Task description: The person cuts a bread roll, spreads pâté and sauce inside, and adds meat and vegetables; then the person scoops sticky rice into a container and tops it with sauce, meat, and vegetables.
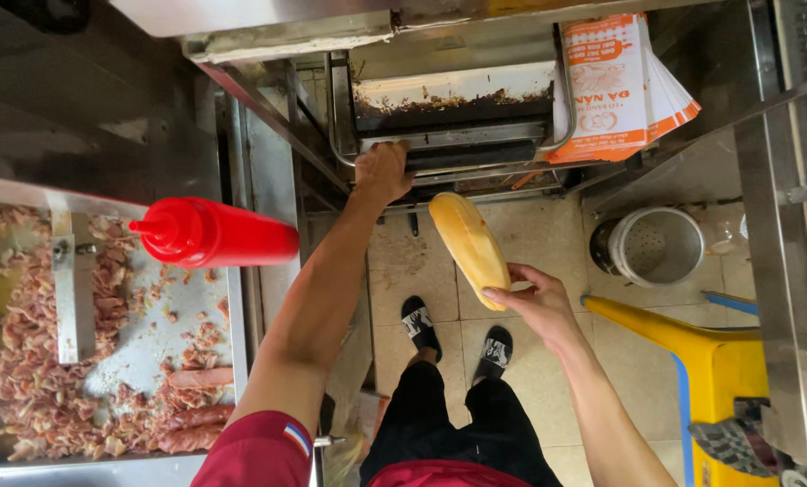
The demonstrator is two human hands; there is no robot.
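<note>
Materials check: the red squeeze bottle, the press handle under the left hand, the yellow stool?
Red squeeze bottle: likely soft plastic, glossy highlights. Press handle, gripped by the left hand: dark, probably plastic or rubber over bare metal rods. Yellow stool: looks like moulded plastic, smooth sheen.

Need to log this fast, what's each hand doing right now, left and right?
Left hand: closed on the handle of the press grill.
Right hand: closed around the lower end of a baguette.
</note>
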